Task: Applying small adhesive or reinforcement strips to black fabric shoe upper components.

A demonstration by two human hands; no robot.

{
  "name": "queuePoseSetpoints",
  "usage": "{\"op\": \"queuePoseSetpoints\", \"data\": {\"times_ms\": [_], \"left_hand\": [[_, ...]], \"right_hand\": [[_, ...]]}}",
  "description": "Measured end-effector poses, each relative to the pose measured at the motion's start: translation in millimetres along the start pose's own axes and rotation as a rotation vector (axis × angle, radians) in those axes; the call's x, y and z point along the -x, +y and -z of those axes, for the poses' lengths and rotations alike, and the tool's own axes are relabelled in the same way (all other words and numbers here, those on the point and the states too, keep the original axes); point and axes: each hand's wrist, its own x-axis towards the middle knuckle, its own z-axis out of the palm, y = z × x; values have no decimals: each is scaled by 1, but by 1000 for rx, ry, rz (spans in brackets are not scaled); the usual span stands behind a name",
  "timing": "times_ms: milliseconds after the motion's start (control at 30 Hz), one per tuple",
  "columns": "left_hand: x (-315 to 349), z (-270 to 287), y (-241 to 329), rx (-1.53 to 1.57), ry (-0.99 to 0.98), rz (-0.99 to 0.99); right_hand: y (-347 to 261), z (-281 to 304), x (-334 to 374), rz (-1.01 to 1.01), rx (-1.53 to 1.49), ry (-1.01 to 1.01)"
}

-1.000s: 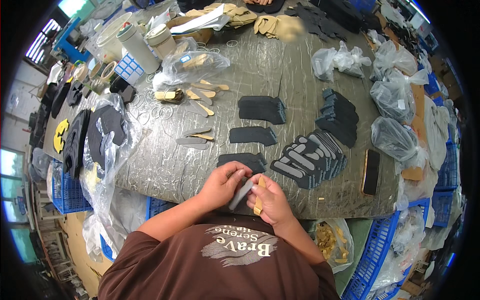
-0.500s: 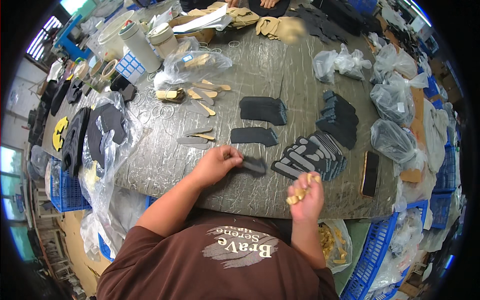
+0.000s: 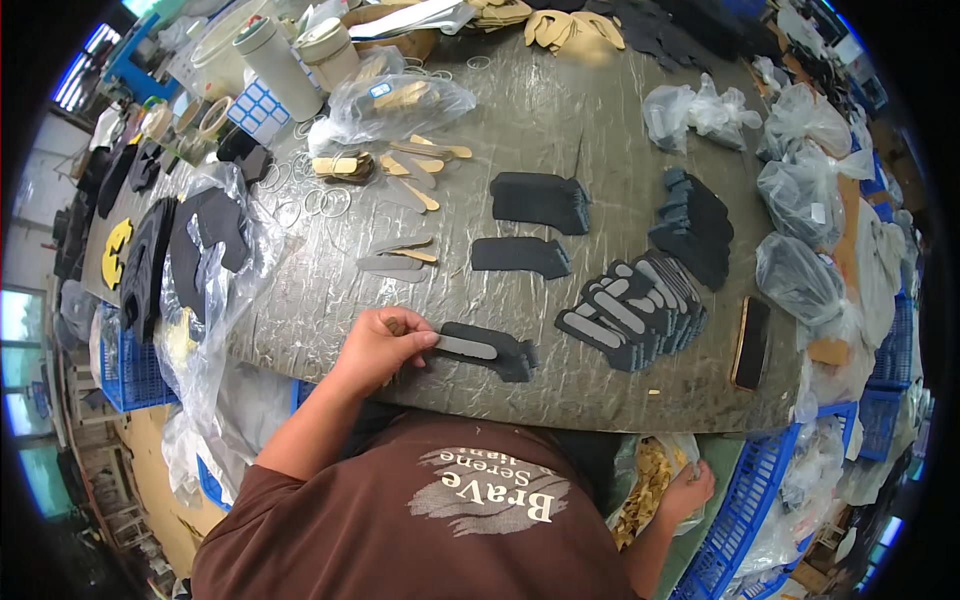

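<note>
Head view, left hand: thumb and fingertips point(image 3: 385, 350) look pinched together on the left end of a long, round-ended flat grey strip point(image 3: 468, 347)
Grey strip: now lying along a flat black soft-looking piece point(image 3: 512, 364) on the dark shiny table point(image 3: 600, 405), so I'd call it placed
Right hand: point(image 3: 690, 490) had crumpled tan bits half a second ago, now it's at the clear plastic bag point(image 3: 622, 462) of yellowish-tan scraps point(image 3: 645, 487), can't tell if it's gripping; probably dumped them
</note>
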Motion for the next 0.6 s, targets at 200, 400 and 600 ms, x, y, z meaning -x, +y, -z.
{"op": "queuePoseSetpoints", "data": {"times_ms": [200, 400, 600], "left_hand": [[-2, -10, 0, -196, -1, -2], [1, -11, -2, -235, 17, 18], [2, -15, -2, -265, 14, 23]], "right_hand": [[-109, 40, -4, 435, -506, 483], [-203, 68, 39, 1103, -825, 118], [-244, 54, 68, 1576, -834, -127]]}}
